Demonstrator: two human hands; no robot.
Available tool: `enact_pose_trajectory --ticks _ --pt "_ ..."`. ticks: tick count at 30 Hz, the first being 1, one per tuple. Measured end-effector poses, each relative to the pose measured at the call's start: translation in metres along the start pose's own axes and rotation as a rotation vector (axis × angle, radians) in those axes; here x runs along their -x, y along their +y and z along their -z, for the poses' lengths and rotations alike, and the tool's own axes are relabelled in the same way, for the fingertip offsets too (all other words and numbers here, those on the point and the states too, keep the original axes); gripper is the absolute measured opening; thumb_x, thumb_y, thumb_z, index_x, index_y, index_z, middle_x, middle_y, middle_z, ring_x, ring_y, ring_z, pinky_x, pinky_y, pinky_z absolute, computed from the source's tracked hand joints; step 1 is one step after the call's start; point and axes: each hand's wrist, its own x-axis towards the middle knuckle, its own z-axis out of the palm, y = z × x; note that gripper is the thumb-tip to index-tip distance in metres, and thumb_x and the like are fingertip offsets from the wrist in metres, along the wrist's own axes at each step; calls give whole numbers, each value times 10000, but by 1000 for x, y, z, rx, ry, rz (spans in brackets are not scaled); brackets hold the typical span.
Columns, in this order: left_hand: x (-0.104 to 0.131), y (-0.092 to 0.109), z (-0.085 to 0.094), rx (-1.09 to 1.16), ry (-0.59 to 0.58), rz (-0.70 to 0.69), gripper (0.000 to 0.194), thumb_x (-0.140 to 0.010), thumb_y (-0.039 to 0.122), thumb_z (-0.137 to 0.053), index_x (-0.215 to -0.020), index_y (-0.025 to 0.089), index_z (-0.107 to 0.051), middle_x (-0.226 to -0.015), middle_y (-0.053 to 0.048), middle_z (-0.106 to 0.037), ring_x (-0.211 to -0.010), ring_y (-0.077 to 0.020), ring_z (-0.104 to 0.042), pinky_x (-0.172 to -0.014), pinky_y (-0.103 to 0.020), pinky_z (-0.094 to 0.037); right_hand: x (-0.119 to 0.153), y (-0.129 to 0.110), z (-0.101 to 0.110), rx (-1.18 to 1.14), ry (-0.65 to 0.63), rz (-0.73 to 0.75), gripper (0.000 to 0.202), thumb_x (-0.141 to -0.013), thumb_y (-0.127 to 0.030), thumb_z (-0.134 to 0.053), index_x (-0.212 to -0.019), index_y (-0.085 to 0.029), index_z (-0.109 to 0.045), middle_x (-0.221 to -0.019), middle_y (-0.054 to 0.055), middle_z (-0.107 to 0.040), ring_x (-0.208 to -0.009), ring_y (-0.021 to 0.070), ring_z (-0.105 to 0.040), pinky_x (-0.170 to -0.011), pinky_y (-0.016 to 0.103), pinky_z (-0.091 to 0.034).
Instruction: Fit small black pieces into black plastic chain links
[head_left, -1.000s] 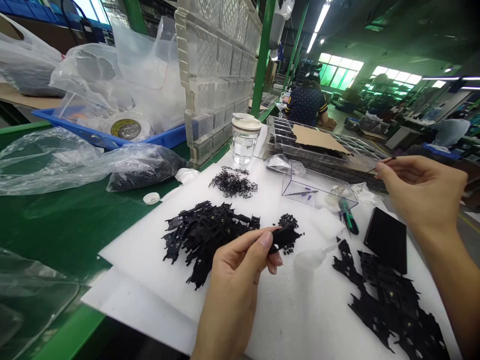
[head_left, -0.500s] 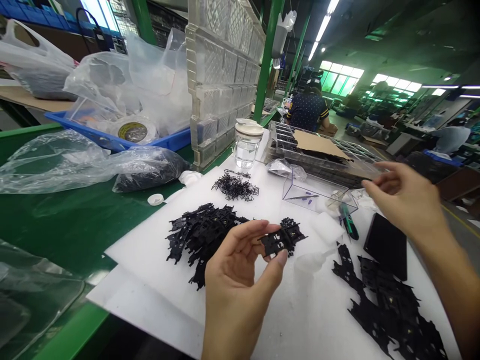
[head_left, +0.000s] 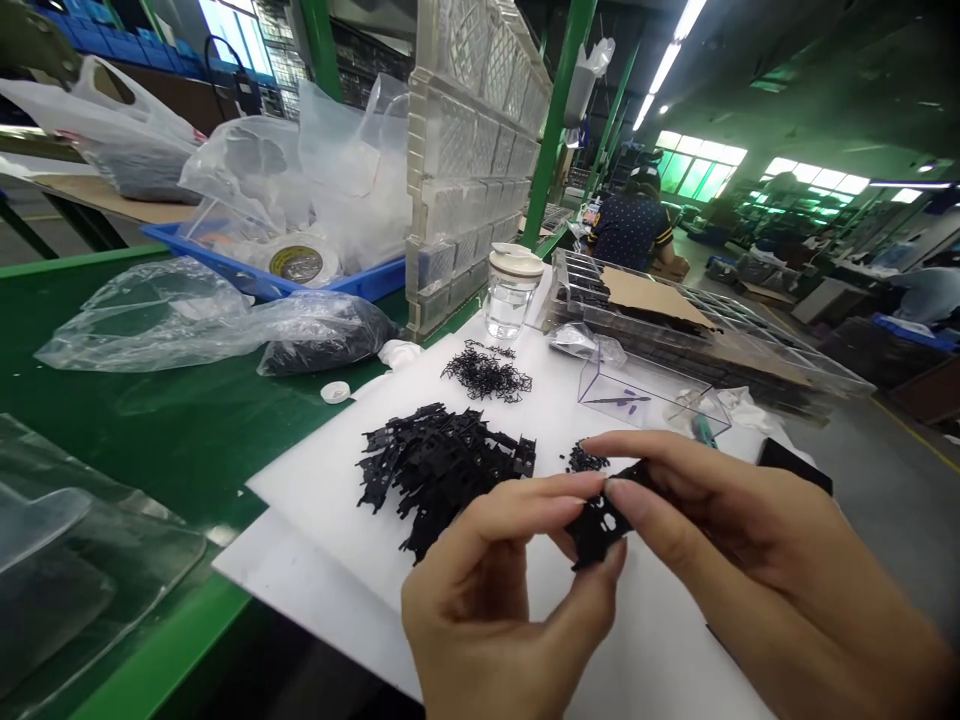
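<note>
- Fingers (head_left: 525, 505) of the left hand (head_left: 487, 600) are pinching a small black part (head_left: 596, 525) between thumb and fingertips.
- Right hand (head_left: 742, 560) is pinching the same part from the other side, so both hands are touching it.
- Both hands are holding the part up over the near edge of the white foam sheet (head_left: 330, 480).
- Just behind them, a pile of black parts (head_left: 439, 465) is lying, with bare white foam showing around it.

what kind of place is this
Most likely a factory assembly line. A green workbench holds a heap of black plastic parts on white foam sheet, clear part trays stand stacked, and another worker sits at a further bench under strip lights.
</note>
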Motion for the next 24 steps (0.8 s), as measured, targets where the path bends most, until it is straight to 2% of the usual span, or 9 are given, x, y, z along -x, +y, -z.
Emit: enact_pose_trajectory --ticks 3,5,9,12,16,19,22,24 --pt "4 2 -3 35 30 -45 451 -741 -97 -784 -974 289 -780 -1041 63 -835 -923 -82 -763 -807 -122 -604 -1 5 3 -41 -25 -49 422 -1015 -515 -584 -1346 -291 -720 -867 39 -811 -769 206 -782 -411 166 -487" --pt "5 2 -3 63 39 -57 459 -727 -108 -789 -968 282 -786 -1030 55 -837 -938 -95 -768 -794 -132 -610 -2 5 4 -66 -45 -58 441 -1007 -533 -592 -1358 -299 -716 -1004 59 -826 -893 236 -793 -431 159 -510" --pt "6 2 -4 128 41 -49 443 -713 -86 -825 -951 288 -808 -1004 35 -841 -909 -132 -781 -731 -170 -637 1 7 5 -108 -63 -58 443 -992 -529 -618 -1365 -312 -713 -1025 62 -823 -964 260 -787 -471 161 -541" --pt "7 2 -6 182 62 -7 435 -702 -65 -850 -922 309 -821 -971 41 -843 -856 -138 -783 -691 -187 -642 4 10 6 -107 -45 -76 451 -970 -533 -648 -1350 -304 -726 -986 70 -823 -922 267 -790 -475 176 -547" --pt "11 0 -7 154 98 -9 460 -678 -70 -863 -915 323 -830 -938 48 -845 -890 -154 -789 -776 -223 -657 5 15 9 -94 -69 -97 486 -953 -538 -668 -1377 -305 -711 -989 82 -825 -870 261 -784 -454 183 -529" --pt "11 0 -6 132 95 -16 451 -697 -59 -856 -934 324 -831 -956 40 -846 -881 -155 -786 -731 -212 -646 3 13 8 -143 -79 -111 482 -953 -554 -662 -1363 -306 -721 -974 77 -819 -821 231 -761 -516 196 -554" --pt "8 -1 -6 70 90 4 400 -720 -16 -866 -955 306 -833 -980 14 -847 -891 -154 -780 -735 -195 -627 0 9 1 -216 -20 -166 492 -931 -587 -678 -1293 -265 -762 -804 60 -770 -608 156 -639 -476 193 -499" --pt "6 -2 -6 42 91 25 379 -736 14 -865 -982 300 -832 -1008 8 -844 -896 -142 -772 -773 -182 -618 -1 6 -4 -259 60 -205 491 -896 -592 -721 -1232 -240 -788 -656 19 -668 -519 113 -512 -428 176 -420"
